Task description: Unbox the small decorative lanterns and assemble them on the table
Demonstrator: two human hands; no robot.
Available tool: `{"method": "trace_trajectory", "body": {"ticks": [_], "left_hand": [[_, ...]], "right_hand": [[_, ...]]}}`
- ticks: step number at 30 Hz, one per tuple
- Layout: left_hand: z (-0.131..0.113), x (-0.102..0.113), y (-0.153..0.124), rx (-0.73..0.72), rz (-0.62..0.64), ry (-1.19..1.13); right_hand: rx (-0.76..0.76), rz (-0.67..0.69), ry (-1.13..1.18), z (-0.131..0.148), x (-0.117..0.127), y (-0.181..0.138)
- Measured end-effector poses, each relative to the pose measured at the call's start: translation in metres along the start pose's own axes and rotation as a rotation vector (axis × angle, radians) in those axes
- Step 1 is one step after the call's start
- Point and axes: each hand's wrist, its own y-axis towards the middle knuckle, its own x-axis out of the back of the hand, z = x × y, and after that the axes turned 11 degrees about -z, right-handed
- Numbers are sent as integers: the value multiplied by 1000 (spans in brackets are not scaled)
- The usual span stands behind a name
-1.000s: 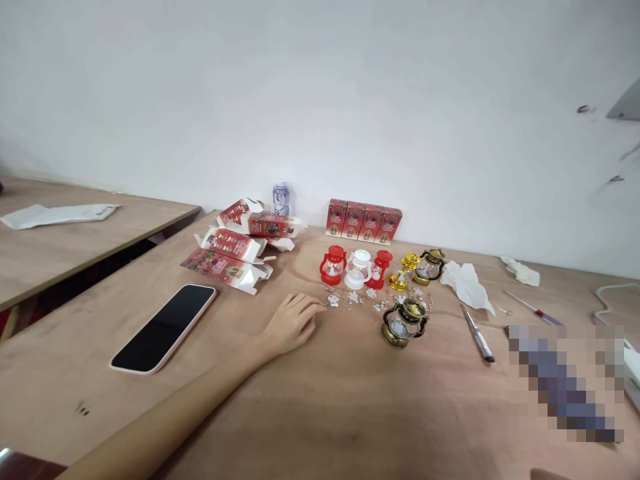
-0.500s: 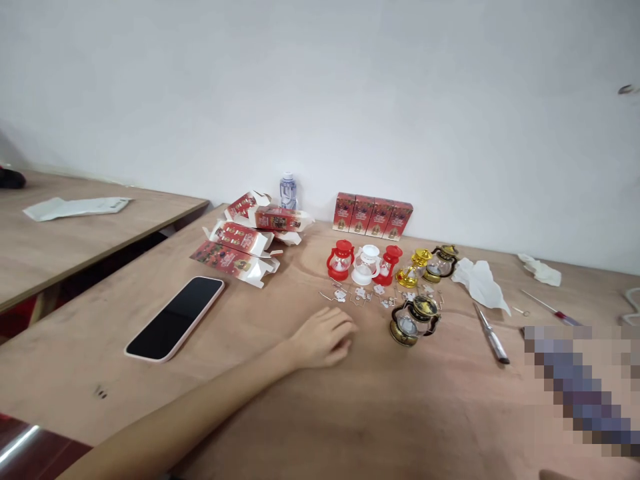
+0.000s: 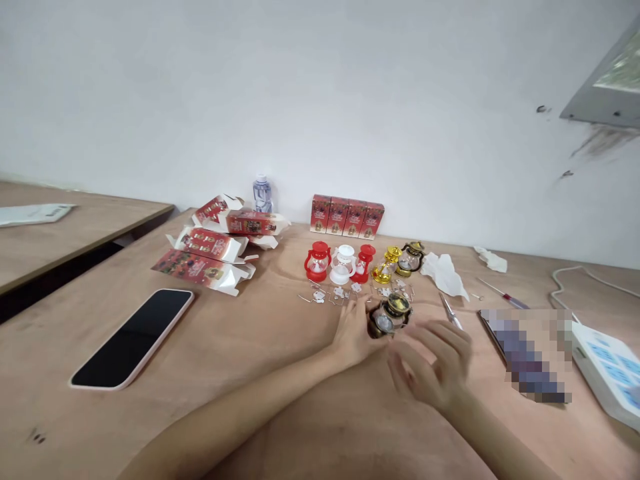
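A small bronze-and-black toy lantern with a clear middle stands on the wooden table. My left hand is closed about its left side, with the thumb low in front and the fingers behind. Just right of and nearer than the lantern hovers my right hand, slightly blurred, its fingers bent and apart with nothing seen in them. Behind stand a red lantern, a white lantern, another red lantern, a gold lantern and a second bronze lantern. Small wire-and-plate parts lie before them.
Opened red cartons, a bottle and upright red boxes are at the back. A phone lies left. Crumpled tissue, a silver tool, a screwdriver, a pixelated slab and a power strip lie right.
My left hand has moved right and closed on the front bronze lantern. My right hand has come into view beside it. The view has shifted right, showing the power strip.
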Motion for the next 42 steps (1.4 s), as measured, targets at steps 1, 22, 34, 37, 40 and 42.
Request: {"method": "trace_trajectory", "body": {"ticks": [1,22,34,37,40,42], "left_hand": [[0,1,1,5,-6,-2],[20,66,-32,-150,-310,-234],[56,133,-12,124,-722,-106],[56,140,-8,121,-750,-66],[55,142,-9,105,-779,-20],[55,139,-12,85,-789,9]], "right_hand": [[31,-13,-24,-2,-4,-1],[-337,108,347,18,-42,-4],[-1600,268,1307,77,-120,24],[-1659,306,1452,76,-135,27],[-1607,272,1431,82,-138,29],[-1555,268,1395,93,-133,30]]}}
